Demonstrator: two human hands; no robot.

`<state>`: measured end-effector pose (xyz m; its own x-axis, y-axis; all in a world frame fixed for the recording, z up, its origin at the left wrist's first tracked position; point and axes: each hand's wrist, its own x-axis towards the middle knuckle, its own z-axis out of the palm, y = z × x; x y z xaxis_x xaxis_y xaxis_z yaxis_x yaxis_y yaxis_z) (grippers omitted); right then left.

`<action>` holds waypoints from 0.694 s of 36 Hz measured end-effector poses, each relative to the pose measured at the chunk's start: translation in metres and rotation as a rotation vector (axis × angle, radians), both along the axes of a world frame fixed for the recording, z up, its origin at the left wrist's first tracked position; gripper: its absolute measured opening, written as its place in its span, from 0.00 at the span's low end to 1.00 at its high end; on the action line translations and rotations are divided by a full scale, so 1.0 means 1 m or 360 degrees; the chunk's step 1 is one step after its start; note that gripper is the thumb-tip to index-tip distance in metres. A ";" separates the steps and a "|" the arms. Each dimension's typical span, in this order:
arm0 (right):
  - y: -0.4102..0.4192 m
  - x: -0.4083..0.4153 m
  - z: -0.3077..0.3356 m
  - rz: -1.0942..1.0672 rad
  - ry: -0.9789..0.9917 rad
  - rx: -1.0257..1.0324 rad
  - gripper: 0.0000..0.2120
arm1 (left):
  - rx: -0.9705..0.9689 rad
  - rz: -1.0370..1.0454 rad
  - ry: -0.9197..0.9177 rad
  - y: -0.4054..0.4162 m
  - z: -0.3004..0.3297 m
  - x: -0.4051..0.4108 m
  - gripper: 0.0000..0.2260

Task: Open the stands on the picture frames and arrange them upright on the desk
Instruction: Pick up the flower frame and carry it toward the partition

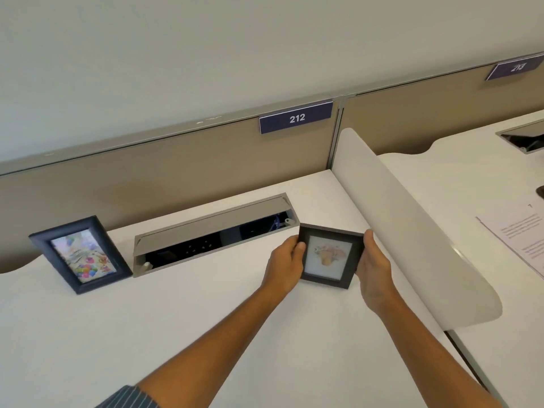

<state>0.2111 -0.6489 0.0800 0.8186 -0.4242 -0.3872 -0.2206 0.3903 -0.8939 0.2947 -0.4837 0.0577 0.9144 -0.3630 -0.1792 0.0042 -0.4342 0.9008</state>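
A small dark picture frame [327,256] with a pale flower print faces me near the right end of the white desk [147,334]. My left hand [284,265] grips its left edge and my right hand [374,269] grips its right edge. Its back and stand are hidden, and I cannot tell whether its bottom edge touches the desk. A second, navy picture frame [81,254] with a colourful print stands upright and tilted back at the far left of the desk.
An open grey cable tray [212,231] is sunk into the desk between the two frames. A tan partition [162,172] with a "212" label [296,118] runs along the back. A white curved divider [412,231] bounds the right side; papers [518,234] lie on the neighbouring desk.
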 end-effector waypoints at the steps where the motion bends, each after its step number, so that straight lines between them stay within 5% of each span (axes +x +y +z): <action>1: -0.007 0.014 0.000 -0.0004 -0.0014 -0.0013 0.26 | -0.0004 0.0008 0.0006 -0.006 0.001 0.012 0.14; 12: -0.068 0.142 -0.008 -0.0071 -0.0039 -0.0090 0.20 | -0.0306 -0.0022 0.0394 -0.063 0.024 0.116 0.23; 25: -0.098 0.191 -0.029 0.0045 0.0072 -0.0180 0.36 | -0.0399 -0.0091 0.0629 -0.080 0.022 0.162 0.30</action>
